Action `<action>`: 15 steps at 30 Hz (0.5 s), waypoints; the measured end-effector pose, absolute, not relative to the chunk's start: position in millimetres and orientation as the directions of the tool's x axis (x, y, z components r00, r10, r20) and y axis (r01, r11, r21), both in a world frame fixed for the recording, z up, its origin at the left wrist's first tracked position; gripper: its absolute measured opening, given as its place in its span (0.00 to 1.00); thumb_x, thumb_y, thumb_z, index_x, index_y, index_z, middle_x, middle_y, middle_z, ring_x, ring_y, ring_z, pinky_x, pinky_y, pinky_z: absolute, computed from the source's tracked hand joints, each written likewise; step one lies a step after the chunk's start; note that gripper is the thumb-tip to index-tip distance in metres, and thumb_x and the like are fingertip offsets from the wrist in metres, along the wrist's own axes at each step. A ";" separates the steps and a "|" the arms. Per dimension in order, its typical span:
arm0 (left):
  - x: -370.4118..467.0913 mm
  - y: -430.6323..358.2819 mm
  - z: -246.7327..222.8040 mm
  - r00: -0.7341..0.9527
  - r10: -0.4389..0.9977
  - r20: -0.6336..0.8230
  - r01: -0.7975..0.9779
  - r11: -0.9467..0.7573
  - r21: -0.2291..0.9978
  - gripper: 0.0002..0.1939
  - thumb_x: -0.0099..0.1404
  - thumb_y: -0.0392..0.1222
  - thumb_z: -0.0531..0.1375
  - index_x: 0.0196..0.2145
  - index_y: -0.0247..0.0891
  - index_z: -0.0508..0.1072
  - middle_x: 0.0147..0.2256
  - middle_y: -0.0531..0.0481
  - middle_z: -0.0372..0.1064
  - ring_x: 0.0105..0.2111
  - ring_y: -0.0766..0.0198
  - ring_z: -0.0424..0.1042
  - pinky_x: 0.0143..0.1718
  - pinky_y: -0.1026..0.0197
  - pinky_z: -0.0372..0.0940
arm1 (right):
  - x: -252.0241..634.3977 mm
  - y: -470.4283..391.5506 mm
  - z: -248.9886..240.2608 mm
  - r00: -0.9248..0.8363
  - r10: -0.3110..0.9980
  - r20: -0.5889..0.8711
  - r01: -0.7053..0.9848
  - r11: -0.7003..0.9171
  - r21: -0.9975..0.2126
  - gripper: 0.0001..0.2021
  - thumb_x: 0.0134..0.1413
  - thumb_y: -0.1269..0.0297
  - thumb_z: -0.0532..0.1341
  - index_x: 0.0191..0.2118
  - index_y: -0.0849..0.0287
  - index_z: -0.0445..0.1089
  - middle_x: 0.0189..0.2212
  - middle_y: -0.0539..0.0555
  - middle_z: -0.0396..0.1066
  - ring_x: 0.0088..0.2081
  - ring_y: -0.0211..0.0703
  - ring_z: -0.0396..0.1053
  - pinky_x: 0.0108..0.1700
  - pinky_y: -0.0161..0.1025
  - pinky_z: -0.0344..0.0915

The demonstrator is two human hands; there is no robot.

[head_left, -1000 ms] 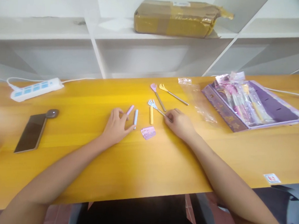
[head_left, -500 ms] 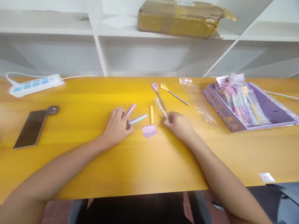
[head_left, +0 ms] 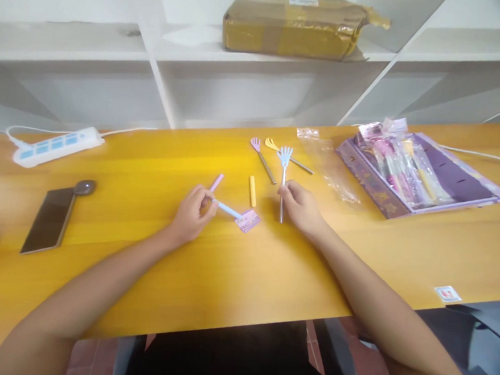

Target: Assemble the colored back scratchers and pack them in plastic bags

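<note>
My left hand [head_left: 194, 212] is closed on one end of a light blue handle tube [head_left: 229, 209], whose far end reaches over small purple cards [head_left: 247, 220]. A purple tube [head_left: 216, 182] lies just beyond those fingers. My right hand [head_left: 299, 204] grips a back scratcher [head_left: 284, 178] by its metal rod, its blue claw pointing away from me. On the table between the hands lies a yellow tube [head_left: 252, 191]. Farther back are a purple-clawed back scratcher [head_left: 263, 160] and a yellow-clawed back scratcher [head_left: 300, 165], its claw partly behind the blue one.
A purple display box [head_left: 378, 188] with bagged items stands at the right, beside a clear plastic wrapper [head_left: 338, 176]. Leftward are a power strip [head_left: 60, 146], a phone [head_left: 49, 219] and a dark small device [head_left: 84, 187]. A taped carton [head_left: 293, 28] sits on the shelf.
My right hand has turned the blue back scratcher so its claw faces me and its rod shows. The blue tube in my left hand has swung its far end down toward the cards.
</note>
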State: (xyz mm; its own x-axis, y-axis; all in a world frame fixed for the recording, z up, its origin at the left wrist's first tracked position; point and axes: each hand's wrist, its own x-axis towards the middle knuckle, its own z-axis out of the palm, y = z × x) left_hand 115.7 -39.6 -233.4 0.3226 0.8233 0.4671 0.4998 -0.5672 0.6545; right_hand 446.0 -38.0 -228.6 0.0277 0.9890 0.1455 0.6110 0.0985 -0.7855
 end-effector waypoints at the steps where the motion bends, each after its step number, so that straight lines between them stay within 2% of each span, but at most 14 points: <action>1: 115.4 -39.1 -234.0 0.323 0.843 0.429 0.448 -0.536 0.716 0.05 0.76 0.43 0.60 0.40 0.42 0.70 0.33 0.53 0.64 0.33 0.62 0.65 0.38 0.58 0.64 | 444.6 -39.2 -228.4 0.040 0.989 0.139 0.550 0.095 -0.830 0.20 0.72 0.44 0.56 0.35 0.55 0.66 0.27 0.50 0.65 0.30 0.42 0.64 0.36 0.39 0.61; 4: 115.1 -36.1 -237.2 0.290 0.904 0.313 0.250 -0.387 0.887 0.09 0.76 0.49 0.61 0.40 0.42 0.70 0.30 0.55 0.65 0.30 0.64 0.66 0.35 0.60 0.64 | 439.5 -42.3 -229.1 0.022 0.998 0.066 0.297 0.057 -0.953 0.22 0.69 0.39 0.61 0.38 0.54 0.67 0.25 0.46 0.60 0.27 0.38 0.58 0.30 0.37 0.57; 6: 115.3 -33.2 -238.8 0.263 0.936 0.234 0.108 -0.270 0.957 0.12 0.75 0.53 0.63 0.41 0.42 0.71 0.29 0.55 0.67 0.28 0.65 0.68 0.32 0.61 0.65 | 436.1 -43.3 -230.6 -0.029 0.999 0.026 0.127 0.029 -0.991 0.22 0.66 0.38 0.65 0.38 0.54 0.67 0.22 0.45 0.57 0.24 0.37 0.54 0.27 0.36 0.52; 10: 115.2 -27.7 -239.0 0.227 0.958 0.174 -0.062 -0.164 0.984 0.16 0.70 0.55 0.67 0.41 0.41 0.71 0.29 0.54 0.72 0.28 0.65 0.73 0.32 0.62 0.70 | 430.5 -42.8 -233.0 -0.106 0.994 0.002 -0.054 -0.004 -0.999 0.22 0.60 0.41 0.70 0.38 0.54 0.68 0.20 0.44 0.59 0.21 0.35 0.53 0.24 0.36 0.46; 12: 114.8 -26.5 -238.3 0.223 0.959 0.177 -0.088 -0.161 0.983 0.15 0.70 0.53 0.67 0.40 0.40 0.71 0.29 0.54 0.73 0.28 0.65 0.74 0.32 0.62 0.71 | 428.9 -41.9 -232.5 -0.122 0.993 0.000 -0.113 -0.014 -0.993 0.22 0.59 0.39 0.70 0.38 0.55 0.69 0.21 0.45 0.62 0.20 0.35 0.53 0.23 0.36 0.46; 15: 114.4 -26.5 -237.7 0.242 0.952 0.185 -0.082 -0.170 0.982 0.13 0.70 0.49 0.67 0.40 0.40 0.70 0.29 0.54 0.74 0.28 0.65 0.75 0.33 0.62 0.71 | 429.1 -40.3 -229.2 -0.132 0.991 -0.001 -0.200 -0.028 -0.979 0.24 0.60 0.36 0.67 0.38 0.55 0.70 0.20 0.46 0.61 0.19 0.34 0.52 0.23 0.37 0.45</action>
